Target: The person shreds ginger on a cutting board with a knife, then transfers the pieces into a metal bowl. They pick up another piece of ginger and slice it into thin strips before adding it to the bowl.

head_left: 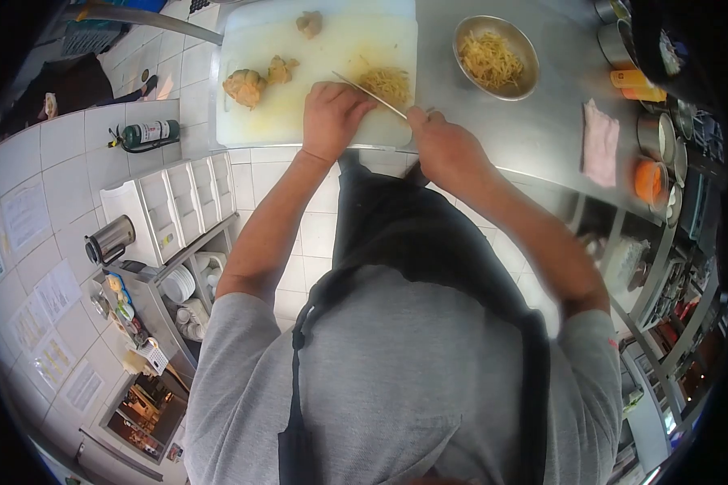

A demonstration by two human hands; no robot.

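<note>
On the surface (558, 40) before me lies the cutting board (332, 48), lumps (245, 88) on its left, a pile of shreds (388, 83) on its right beside my knife (390, 107), and farther right a bowl (529, 58) holding more shreds (490, 61), then a cloth (601, 144).

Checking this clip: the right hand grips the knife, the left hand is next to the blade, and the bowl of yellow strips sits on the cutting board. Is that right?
Not quite: the head view shows the bowl of yellow strips on the metal counter, beside the cutting board. The rest stands: right hand gripping the knife, left hand next to the blade.
</note>
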